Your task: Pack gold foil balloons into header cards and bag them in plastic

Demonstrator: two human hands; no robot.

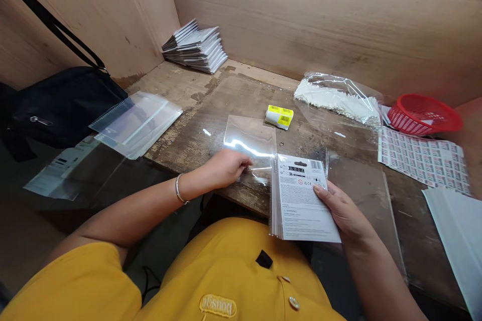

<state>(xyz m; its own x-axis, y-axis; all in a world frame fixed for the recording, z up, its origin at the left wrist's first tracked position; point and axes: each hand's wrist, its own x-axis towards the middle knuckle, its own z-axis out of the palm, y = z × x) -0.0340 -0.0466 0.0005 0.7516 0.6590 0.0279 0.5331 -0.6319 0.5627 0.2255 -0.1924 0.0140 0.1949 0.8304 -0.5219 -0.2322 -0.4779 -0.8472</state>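
Right hand (344, 208) grips the printed backing card (309, 215), which sits between both hands; left hand (228, 168) curls at the clear plastic sleeve (250, 133), whether pinching it, I can't tell.

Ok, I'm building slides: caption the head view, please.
Right hand holding a printed card, left hand at a clear plastic sheet.

A hand could pass over the worktop (203, 103) between the sleeve pile (131, 123) at its left edge and the single clear sleeve (250, 133), back toward the stack of packs (199, 50); the label roll (279, 117) stands just beyond that sleeve; the clear bag (339, 98), red basket (425, 103) and label sheet (422, 160) crowd the right; the printed cards (307, 205) obstruct the front; a wooden panel (301, 15) closes the back.
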